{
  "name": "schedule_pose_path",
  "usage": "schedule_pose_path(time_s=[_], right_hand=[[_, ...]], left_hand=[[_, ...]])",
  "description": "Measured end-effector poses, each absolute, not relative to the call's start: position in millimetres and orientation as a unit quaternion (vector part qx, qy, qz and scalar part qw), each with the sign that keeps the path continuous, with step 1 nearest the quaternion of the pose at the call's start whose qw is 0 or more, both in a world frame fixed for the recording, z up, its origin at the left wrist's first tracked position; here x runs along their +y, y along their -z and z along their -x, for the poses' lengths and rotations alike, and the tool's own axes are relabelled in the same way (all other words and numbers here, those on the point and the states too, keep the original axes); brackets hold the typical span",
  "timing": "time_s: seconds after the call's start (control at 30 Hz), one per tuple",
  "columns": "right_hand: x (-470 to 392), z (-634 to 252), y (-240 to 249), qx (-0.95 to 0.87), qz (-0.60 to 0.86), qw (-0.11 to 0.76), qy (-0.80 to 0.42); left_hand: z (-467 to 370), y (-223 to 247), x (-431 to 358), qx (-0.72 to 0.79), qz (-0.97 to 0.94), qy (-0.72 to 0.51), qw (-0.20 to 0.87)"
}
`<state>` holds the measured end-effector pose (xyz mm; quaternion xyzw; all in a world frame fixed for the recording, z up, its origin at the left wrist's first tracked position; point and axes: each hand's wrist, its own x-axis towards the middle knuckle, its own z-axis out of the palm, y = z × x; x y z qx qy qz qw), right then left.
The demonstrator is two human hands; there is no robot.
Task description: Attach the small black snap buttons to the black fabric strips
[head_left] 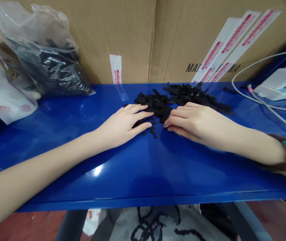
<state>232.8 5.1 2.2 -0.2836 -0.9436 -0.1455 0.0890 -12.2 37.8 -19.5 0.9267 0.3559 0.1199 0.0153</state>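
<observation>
My left hand (129,123) rests on the blue tabletop (132,167) with its fingers apart, over and beside a scatter of small round black pieces (153,131). Part of that scatter is hidden under the palm and fingers. Just beyond the fingertips lies a heap of short black fabric-like strips (155,99). To its right, my right hand (191,119) is closed, fingers curled and pressed together near the table. Whatever its fingertips may hold is hidden. Behind that hand spreads a second heap of black strips (186,92).
A large cardboard box (132,30) stands along the back edge. At left are a clear plastic bag of black material (54,67) and a white printed bag (4,97). A white cable (235,83) and a white plastic device (278,82) lie at right.
</observation>
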Motion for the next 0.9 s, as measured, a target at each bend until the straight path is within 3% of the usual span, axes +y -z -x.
schedule_pose_path(time_s=[0.9], right_hand=[[10.0,-232.8,5.7,-0.941,0.289,0.088,0.149]], left_hand=[[10.1,14.8,31.1,0.317,-0.929,-0.189,0.022]])
